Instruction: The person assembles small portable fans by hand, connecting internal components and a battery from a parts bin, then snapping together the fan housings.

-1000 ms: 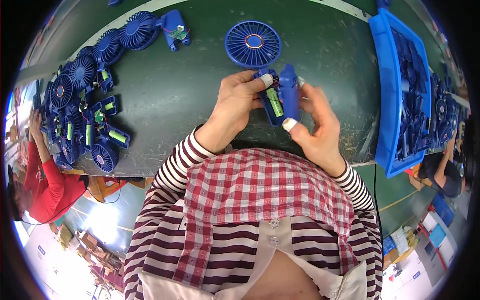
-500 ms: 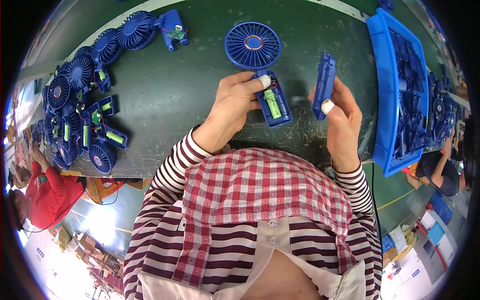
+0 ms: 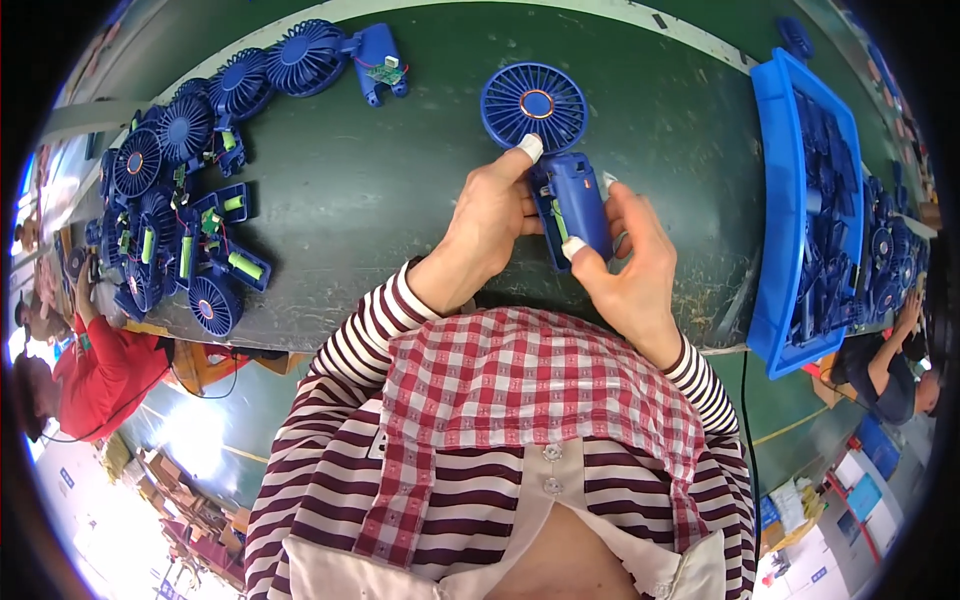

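A small blue handheld fan (image 3: 535, 104) lies in my left hand (image 3: 484, 213), whose covered thumb presses near the joint between fan head and handle. Between the fingers and thumb of my right hand (image 3: 634, 262) is a blue handle cover (image 3: 581, 200). The cover sits tilted over the open handle, hiding most of its inside. A strip of the green battery (image 3: 559, 222) shows along the left side of the gap. Whether the cover's edges touch the handle all round, I cannot tell.
Several blue fans (image 3: 185, 125) with open handles, green batteries and circuit boards are heaped at the left of the green table (image 3: 400, 190). A blue bin (image 3: 775, 210) of blue plastic parts stands at the right. Co-workers sit at both sides, one in a red top (image 3: 115, 375).
My right hand has brought the cover leftward onto the fan's handle, over the battery. My left thumb has moved up toward the fan head. The whole view has shifted slightly.
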### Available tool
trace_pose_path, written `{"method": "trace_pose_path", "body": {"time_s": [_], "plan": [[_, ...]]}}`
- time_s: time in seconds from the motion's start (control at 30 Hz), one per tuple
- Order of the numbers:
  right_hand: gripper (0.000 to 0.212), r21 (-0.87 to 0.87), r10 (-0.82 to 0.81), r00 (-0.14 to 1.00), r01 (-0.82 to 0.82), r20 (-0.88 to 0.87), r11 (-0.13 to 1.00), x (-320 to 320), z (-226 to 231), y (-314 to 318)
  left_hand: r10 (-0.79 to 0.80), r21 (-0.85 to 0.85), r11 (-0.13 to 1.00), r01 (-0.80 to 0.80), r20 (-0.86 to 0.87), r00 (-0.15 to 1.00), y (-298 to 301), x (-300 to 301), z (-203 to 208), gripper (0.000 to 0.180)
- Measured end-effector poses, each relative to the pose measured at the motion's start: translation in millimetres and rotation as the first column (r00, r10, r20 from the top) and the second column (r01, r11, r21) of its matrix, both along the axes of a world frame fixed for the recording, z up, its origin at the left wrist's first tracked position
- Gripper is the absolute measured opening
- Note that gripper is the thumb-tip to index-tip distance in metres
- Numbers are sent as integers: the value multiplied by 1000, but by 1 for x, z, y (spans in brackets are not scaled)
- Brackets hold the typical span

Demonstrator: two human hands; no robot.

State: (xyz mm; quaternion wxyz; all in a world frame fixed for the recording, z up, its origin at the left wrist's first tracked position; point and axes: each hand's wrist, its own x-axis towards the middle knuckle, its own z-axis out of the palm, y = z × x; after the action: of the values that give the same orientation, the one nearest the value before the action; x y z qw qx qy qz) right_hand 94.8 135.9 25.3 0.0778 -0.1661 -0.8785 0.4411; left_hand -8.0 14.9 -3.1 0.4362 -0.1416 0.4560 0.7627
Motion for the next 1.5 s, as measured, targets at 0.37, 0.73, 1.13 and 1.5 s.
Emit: {"method": "trace_pose_path", "body": {"time_s": [0.37,0.73,1.13,1.5], "plan": [[50,395,137,987,-93,-84,914,-11,3,-11,27,15,1000,-27,0,1000,0,0,5,48],[49,444,140,987,-93,-76,891,-13,0,-12,-81,6,997,82,-26,996,0,-1,6,51],[42,521,143,989,-98,-47,848,-16,2,-13,-87,-68,994,84,-38,995,1,-1,-4,31],[58,432,131,989,-145,63,890,-3,13,-11,-56,-45,997,56,8,998,0,-5,-2,31]]}}
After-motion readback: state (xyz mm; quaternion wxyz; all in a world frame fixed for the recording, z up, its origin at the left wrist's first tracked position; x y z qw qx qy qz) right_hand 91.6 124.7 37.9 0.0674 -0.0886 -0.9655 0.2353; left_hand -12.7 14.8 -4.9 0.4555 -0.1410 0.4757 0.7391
